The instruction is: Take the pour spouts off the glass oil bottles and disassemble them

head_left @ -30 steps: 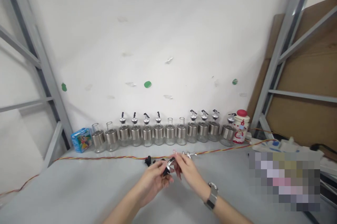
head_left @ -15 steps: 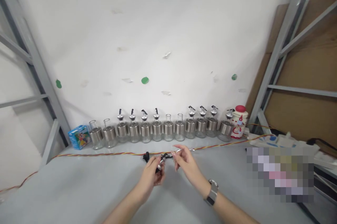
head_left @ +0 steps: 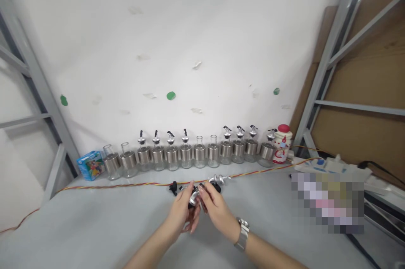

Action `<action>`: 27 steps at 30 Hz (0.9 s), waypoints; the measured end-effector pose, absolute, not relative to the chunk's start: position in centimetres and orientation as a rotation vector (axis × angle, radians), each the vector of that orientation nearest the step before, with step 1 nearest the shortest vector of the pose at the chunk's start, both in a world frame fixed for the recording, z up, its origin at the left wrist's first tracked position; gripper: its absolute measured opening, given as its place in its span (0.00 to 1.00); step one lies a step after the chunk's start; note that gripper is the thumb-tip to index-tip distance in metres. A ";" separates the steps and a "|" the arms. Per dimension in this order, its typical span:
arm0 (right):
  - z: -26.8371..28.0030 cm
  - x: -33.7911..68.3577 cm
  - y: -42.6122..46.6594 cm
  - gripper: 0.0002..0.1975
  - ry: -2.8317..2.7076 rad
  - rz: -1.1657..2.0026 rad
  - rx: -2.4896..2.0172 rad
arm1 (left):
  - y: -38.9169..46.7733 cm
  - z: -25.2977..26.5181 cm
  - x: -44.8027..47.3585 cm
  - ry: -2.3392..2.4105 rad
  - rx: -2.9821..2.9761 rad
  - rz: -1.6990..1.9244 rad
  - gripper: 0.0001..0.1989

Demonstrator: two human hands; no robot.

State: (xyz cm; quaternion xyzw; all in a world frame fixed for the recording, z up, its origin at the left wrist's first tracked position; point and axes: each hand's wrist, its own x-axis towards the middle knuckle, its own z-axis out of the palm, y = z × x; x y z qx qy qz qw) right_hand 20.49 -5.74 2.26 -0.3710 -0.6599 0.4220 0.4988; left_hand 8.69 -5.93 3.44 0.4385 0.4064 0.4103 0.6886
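My left hand (head_left: 181, 210) is closed around a silver-and-black bottle pour spout (head_left: 193, 198), held above the grey table. My right hand (head_left: 215, 205), with a metal-banded watch on its wrist, meets it from the right. Its thumb and fingertips pinch together at the top of the spout; the exact part between them is partly hidden. Just behind my hands lie a black spout piece (head_left: 173, 188) and some silver spout parts (head_left: 218, 179), partly covered by my fingers.
Several glass bottles with steel bands (head_left: 172, 157) line the wall, some topped with spouts, some bare-necked. A blue box (head_left: 90, 165) stands left, a red-capped jar (head_left: 281, 144) right. A twisted red-yellow wire (head_left: 126, 185) crosses the table. Power strips (head_left: 335, 168) sit at right.
My right hand has moved left and down, from over the silver parts on the table to the spout in my left hand. The silver parts now show more. The view has shifted slightly.
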 end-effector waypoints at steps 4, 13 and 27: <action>2.3 19.9 -5.8 0.13 -1.559 1.066 -0.882 | -5.7 3.4 9.0 0.914 0.909 0.943 0.25; 3.4 22.6 -3.6 0.17 -1.419 0.900 -0.951 | -3.8 4.2 5.3 0.928 0.777 1.225 0.17; 2.6 24.2 -2.2 0.19 -2.048 0.102 -1.136 | -4.7 2.8 7.4 1.163 1.284 1.100 0.21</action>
